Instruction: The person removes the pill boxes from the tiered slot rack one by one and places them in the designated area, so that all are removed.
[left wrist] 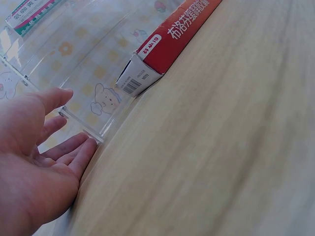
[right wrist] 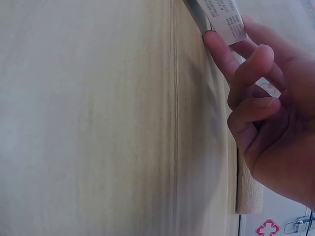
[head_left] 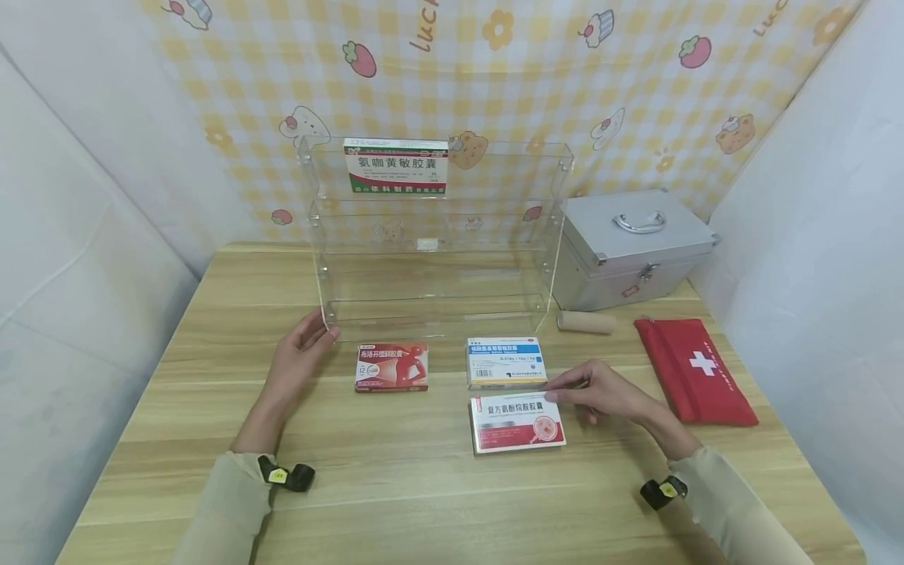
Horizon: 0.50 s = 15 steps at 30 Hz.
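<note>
At the lower left corner of a clear acrylic rack (head_left: 438, 276), my left hand (head_left: 300, 353) rests with loosely bent fingers. In the left wrist view its fingertips (left wrist: 88, 147) touch the rack's side by the table. My right hand (head_left: 600, 392) pinches the right end of a white and red medicine box (head_left: 519, 424); in the right wrist view the box's white end (right wrist: 229, 24) sits between thumb and fingers. Just behind it lies a blue and white medicine box (head_left: 506, 362). A red medicine box (head_left: 391, 367) lies before the rack, close to the left hand.
A white and green medicine box (head_left: 398, 167) stands on the rack's top tier. Right of the rack are a silver metal case (head_left: 632, 247), a tan roll (head_left: 586, 322) and a red pouch with a white cross (head_left: 695, 370). A patterned curtain (head_left: 494, 94) hangs behind.
</note>
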{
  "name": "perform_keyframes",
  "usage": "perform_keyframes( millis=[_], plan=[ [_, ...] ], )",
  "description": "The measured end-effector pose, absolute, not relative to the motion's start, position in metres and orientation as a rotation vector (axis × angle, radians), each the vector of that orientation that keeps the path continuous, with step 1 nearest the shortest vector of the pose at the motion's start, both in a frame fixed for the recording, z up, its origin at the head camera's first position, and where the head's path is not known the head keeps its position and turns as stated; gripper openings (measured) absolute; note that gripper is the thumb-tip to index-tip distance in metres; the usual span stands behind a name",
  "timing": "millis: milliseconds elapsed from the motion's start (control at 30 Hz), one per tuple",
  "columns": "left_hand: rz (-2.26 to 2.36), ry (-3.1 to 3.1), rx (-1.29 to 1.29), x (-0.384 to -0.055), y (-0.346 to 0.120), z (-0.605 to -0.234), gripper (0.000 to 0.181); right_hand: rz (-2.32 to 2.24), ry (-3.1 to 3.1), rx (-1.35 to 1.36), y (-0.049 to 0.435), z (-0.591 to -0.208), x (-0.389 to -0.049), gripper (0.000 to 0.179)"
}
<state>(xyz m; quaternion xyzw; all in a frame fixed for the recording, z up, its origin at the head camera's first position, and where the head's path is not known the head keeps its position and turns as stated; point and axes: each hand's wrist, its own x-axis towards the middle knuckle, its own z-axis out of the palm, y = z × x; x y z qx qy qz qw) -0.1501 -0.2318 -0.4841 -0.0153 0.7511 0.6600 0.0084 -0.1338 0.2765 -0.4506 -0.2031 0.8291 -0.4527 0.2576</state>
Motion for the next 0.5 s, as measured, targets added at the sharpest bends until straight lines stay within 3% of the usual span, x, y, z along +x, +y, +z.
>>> perform_keyframes(
  millis=[500],
  plan=[
    [2.012, 2.393, -0.067, -0.1514, -0.2326, -0.4859, 0.069, -1.227, 2.245, -0.519, 0.2731, -0.451, -0.1288, 0.019]
  ],
)
